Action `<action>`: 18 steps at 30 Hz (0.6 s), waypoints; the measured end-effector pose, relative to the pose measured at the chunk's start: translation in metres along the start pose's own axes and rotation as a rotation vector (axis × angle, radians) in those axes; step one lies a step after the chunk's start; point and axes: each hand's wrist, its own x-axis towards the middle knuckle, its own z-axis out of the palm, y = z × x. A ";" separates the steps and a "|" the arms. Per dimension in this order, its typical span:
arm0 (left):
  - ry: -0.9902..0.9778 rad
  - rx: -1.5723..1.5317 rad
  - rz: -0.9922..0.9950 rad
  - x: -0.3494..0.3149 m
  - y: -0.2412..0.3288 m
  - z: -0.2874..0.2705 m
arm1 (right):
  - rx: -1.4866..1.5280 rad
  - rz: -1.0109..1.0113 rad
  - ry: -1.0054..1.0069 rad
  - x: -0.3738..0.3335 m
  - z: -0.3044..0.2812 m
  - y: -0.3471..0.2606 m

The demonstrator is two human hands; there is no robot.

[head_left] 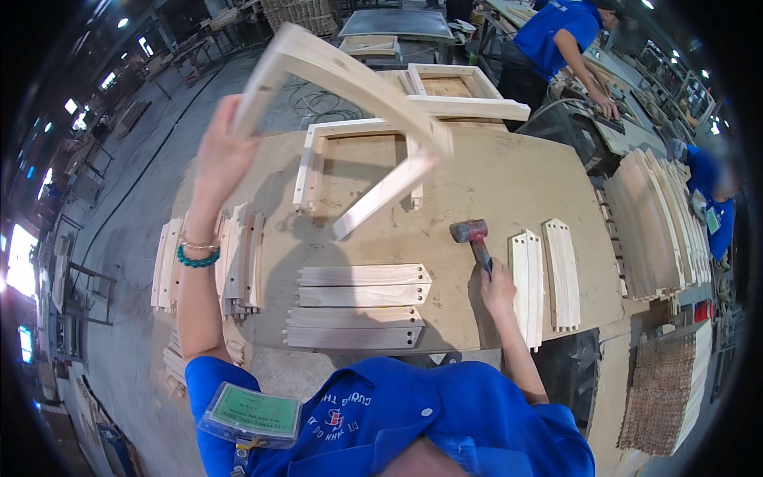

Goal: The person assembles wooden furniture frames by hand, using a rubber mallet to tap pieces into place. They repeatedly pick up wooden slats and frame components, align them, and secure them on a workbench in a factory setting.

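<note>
My left hand (225, 155) is raised at the left, its fingers closed round one leg of a three-sided wooden frame (350, 79). The frame hangs tilted above the table and is a little blurred. On the right, my right hand (497, 288) grips the handle of a mallet (470, 231) with a dark and red head, low over the tabletop. Beside that hand lie two pale slats with pointed ends, a nearer slat (526, 278) and an outer slat (562, 274). Several drilled slats (358, 296) lie in front of me. Another three-sided frame (306, 167) rests beneath the raised one.
The brown table (493, 175) carries bundles of slats (238, 262) at its left. Joined frames (469, 107) lie at the far edge. Tall stacks of wooden boards (652, 222) stand at the right. Two co-workers in blue, a bending person (560, 36) and another person (715, 207), are beyond.
</note>
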 end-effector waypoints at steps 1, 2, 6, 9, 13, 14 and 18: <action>0.029 -0.086 -0.068 -0.002 -0.008 -0.010 | -0.008 0.031 -0.131 0.010 -0.010 -0.007; 0.059 -0.172 -0.135 -0.005 -0.016 -0.020 | 0.125 -0.042 -0.138 0.025 -0.017 -0.018; 0.033 -0.699 -0.462 -0.022 -0.058 -0.038 | 1.006 -0.065 -0.482 0.079 -0.037 -0.071; -0.051 -0.987 -0.680 -0.042 -0.072 -0.022 | 1.261 -0.375 -0.645 0.093 -0.062 -0.132; -0.125 -1.129 -0.878 -0.060 -0.079 0.002 | 1.564 -0.271 -1.028 0.090 -0.105 -0.191; -0.162 -1.106 -0.807 -0.061 -0.079 0.007 | 1.479 -0.230 -0.978 0.087 -0.110 -0.192; -0.350 -1.469 -0.661 -0.035 -0.043 0.039 | 1.697 0.047 -0.724 0.087 -0.104 -0.143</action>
